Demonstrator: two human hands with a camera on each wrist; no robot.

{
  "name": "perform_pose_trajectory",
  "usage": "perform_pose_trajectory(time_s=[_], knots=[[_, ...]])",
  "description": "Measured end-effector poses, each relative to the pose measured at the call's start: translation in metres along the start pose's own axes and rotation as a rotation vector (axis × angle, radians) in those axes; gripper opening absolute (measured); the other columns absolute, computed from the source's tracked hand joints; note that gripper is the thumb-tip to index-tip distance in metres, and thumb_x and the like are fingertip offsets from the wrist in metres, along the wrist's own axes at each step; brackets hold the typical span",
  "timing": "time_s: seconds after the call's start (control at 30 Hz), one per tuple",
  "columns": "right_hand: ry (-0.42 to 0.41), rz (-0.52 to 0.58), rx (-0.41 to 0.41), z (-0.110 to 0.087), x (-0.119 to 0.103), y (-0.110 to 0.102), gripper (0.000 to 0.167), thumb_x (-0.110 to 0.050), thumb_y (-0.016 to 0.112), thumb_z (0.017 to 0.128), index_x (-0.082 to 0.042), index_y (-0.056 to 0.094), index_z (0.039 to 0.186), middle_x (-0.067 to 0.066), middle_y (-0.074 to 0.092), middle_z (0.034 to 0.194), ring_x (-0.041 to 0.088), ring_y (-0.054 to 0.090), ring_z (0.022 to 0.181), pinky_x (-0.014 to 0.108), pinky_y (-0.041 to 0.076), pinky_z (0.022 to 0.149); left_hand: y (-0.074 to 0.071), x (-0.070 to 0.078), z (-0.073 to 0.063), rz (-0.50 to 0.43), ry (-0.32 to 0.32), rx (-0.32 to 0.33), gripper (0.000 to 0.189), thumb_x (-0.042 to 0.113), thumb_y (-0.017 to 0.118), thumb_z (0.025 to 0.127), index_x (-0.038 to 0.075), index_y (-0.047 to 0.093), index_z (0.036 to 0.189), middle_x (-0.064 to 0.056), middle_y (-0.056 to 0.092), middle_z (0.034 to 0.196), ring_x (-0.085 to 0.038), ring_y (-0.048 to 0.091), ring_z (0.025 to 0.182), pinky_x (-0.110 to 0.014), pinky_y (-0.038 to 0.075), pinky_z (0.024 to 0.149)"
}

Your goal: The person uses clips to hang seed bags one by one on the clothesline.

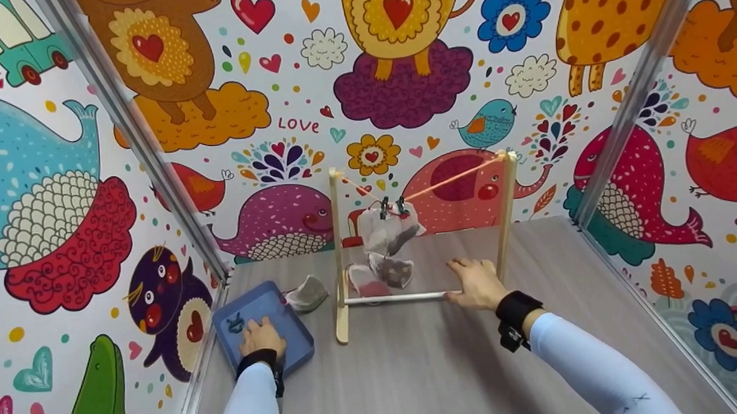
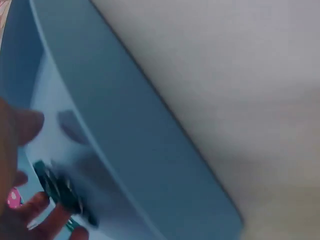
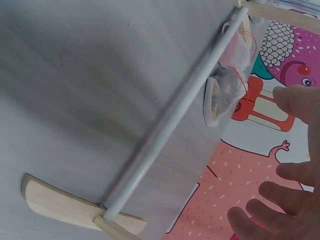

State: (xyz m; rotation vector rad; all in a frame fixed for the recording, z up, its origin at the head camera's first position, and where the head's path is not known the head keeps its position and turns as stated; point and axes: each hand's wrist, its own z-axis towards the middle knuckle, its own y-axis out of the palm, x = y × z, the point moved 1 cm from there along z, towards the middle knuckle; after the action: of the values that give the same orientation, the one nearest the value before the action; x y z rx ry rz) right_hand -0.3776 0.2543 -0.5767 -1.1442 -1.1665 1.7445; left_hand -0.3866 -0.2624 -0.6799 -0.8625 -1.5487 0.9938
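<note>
My left hand [image 1: 263,341] reaches into a shallow blue tray [image 1: 228,300]. Its fingertips are right at a little heap of dark green clips [image 2: 60,187] on the tray floor. My right hand [image 1: 476,284], fingers spread, is by the right end of a white rod [image 1: 403,297], low on a wooden frame [image 1: 338,245]. An orange cord [image 1: 454,179] sags between the frame's two posts. From it hangs a white mesh pouch [image 1: 375,228] with dark contents, held by two dark clips [image 1: 385,207]. Below, behind the rod, lie a speckled pouch [image 1: 397,270] and a pinkish pouch [image 1: 365,282].
Between tray and frame, a greyish-green pouch [image 1: 309,295] lies on the grey table [image 1: 407,373]. Walls printed with cartoon animals [image 1: 282,220] stand close behind and at both sides, joined by metal corner rails [image 1: 637,96].
</note>
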Motion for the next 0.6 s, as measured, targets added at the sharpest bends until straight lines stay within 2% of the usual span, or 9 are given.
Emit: perform_pose_trajectory(time_s=[0.07, 0.17, 0.27, 0.43, 0.5, 0.6], knots=[[-0.002, 0.014, -0.003, -0.003, -0.002, 0.003, 0.075, -0.034, 0.089, 0.088, 0.003, 0.066, 0.149, 0.029, 0.070, 0.150, 0.053, 0.067, 0.136, 0.069, 0.044, 0.112, 0.000, 0.000, -0.006, -0.004, -0.006, 0.019, 0.055, 0.016, 0.076, 0.100, -0.015, 0.060, 0.144, -0.045, 0.052, 0.144, -0.061, 0.064, 0.126, -0.073, 0.057, 0.105], [-0.023, 0.032, -0.018, -0.005, -0.005, 0.005, 0.071, -0.030, 0.090, 0.088, 0.004, 0.068, 0.146, 0.030, 0.070, 0.149, 0.054, 0.066, 0.137, 0.068, 0.048, 0.117, 0.000, 0.002, -0.013, -0.004, 0.000, 0.020, 0.045, 0.012, 0.077, 0.098, -0.017, 0.067, 0.131, -0.045, 0.059, 0.136, -0.059, 0.071, 0.113, -0.068, 0.061, 0.102], [-0.049, 0.053, -0.046, -0.006, -0.008, 0.006, 0.066, -0.026, 0.088, 0.089, 0.006, 0.069, 0.143, 0.032, 0.070, 0.147, 0.055, 0.066, 0.137, 0.067, 0.054, 0.116, -0.002, 0.005, -0.018, -0.014, 0.007, 0.018, 0.042, 0.013, 0.079, 0.097, -0.015, 0.070, 0.127, -0.044, 0.067, 0.130, -0.059, 0.073, 0.113, -0.067, 0.062, 0.102], [-0.080, 0.074, -0.096, -0.005, -0.015, 0.006, 0.062, -0.025, 0.085, 0.090, 0.007, 0.070, 0.142, 0.032, 0.070, 0.146, 0.054, 0.067, 0.137, 0.065, 0.056, 0.116, -0.009, 0.014, -0.022, -0.055, 0.007, 0.016, 0.041, 0.022, 0.083, 0.097, -0.010, 0.075, 0.121, -0.034, 0.079, 0.117, -0.053, 0.078, 0.108, -0.065, 0.063, 0.096], [-0.092, 0.072, -0.108, -0.004, -0.019, 0.005, 0.061, -0.025, 0.085, 0.091, 0.006, 0.071, 0.141, 0.030, 0.071, 0.146, 0.052, 0.067, 0.136, 0.064, 0.056, 0.115, -0.013, 0.019, -0.021, -0.070, 0.022, 0.034, 0.042, 0.026, 0.084, 0.098, -0.008, 0.076, 0.121, -0.031, 0.080, 0.116, -0.051, 0.079, 0.106, -0.065, 0.064, 0.093], [-0.101, 0.082, -0.120, -0.006, -0.022, 0.001, 0.058, -0.025, 0.085, 0.093, 0.005, 0.072, 0.140, 0.028, 0.073, 0.144, 0.051, 0.069, 0.135, 0.064, 0.057, 0.114, -0.020, 0.034, -0.022, -0.140, 0.062, 0.081, 0.045, 0.028, 0.085, 0.099, -0.005, 0.076, 0.128, -0.030, 0.080, 0.122, -0.050, 0.078, 0.111, -0.065, 0.063, 0.096]])
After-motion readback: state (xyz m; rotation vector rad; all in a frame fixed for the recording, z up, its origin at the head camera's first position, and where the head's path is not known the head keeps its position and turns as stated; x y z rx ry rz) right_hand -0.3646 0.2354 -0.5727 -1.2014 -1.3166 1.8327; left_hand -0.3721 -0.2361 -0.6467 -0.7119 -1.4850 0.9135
